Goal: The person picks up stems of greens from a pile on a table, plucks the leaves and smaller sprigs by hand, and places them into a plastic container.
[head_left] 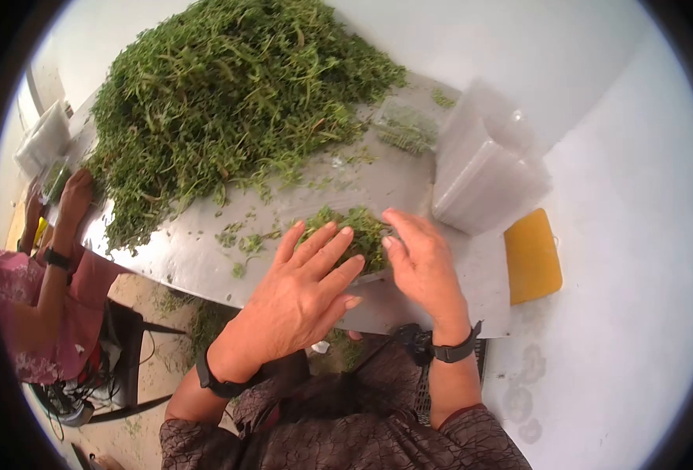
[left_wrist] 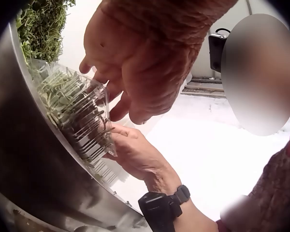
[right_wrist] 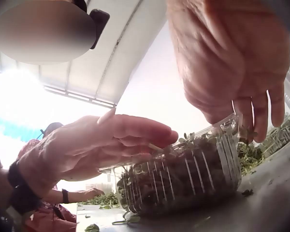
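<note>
A clear ribbed plastic box (right_wrist: pixel 183 176) full of leafy green sprigs (head_left: pixel 354 227) sits on the metal table, near its front edge. My left hand (head_left: pixel 303 270) reaches over the box from the left, its fingers straight and slightly spread above the greens. In the right wrist view the left fingertips (right_wrist: pixel 166 133) lie right at the top of the sprigs. At the box's other end is my right hand (head_left: pixel 425 262), fingers extended along the end wall and thumb near the rim. The left wrist view shows the right hand (left_wrist: pixel 135 152) against that end of the box.
A large heap of greens (head_left: pixel 221 102) covers the back of the metal table (head_left: pixel 182 266). Another filled clear box (head_left: pixel 405 129) stands behind. Tall stacks of clear boxes (head_left: pixel 487 164) rise at the right, near a yellow board (head_left: pixel 533 254). Another person's hand (head_left: pixel 76 196) works at the left.
</note>
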Demonstrator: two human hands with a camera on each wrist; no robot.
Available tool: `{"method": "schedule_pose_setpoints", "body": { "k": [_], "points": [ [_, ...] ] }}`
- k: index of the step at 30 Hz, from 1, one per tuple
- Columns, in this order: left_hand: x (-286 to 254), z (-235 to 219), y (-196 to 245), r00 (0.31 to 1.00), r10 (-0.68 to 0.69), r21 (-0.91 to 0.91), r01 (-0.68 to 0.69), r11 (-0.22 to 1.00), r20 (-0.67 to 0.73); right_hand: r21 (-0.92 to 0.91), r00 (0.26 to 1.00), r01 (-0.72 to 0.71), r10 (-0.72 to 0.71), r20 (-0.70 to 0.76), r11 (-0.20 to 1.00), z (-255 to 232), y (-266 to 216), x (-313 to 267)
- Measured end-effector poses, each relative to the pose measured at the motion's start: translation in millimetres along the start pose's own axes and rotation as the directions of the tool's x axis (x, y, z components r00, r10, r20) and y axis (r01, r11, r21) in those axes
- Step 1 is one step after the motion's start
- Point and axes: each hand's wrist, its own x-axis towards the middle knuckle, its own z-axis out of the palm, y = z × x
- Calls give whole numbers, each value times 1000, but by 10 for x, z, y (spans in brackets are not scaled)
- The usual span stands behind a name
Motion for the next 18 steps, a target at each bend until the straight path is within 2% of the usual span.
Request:
{"method": "schedule_pose_setpoints", "body": {
  "k": [1, 3, 7, 12, 18],
  "points": [
    [18, 3, 6, 1000, 6, 5, -6, 1000, 16, -20, 1000, 2, -2, -15, 1000, 0, 11, 8],
    [44, 50, -2, 999, 40, 17, -40, 999, 2, -16, 995, -67, 68, 72, 998, 11, 32, 21],
    [95, 116, -17, 999, 31, 55, -32, 998, 23, -51, 1000, -13, 14, 6, 999, 41, 48, 38],
    [127, 157, -15, 999, 28, 133, -30, 991, 16, -110, 1000, -23, 22, -11, 994, 12, -6, 26],
    [131, 176, -25, 1000, 10, 75, -10, 997, -1, -162, 999, 1, -7, -37, 987, -14, -75, 49]
  ]
}}
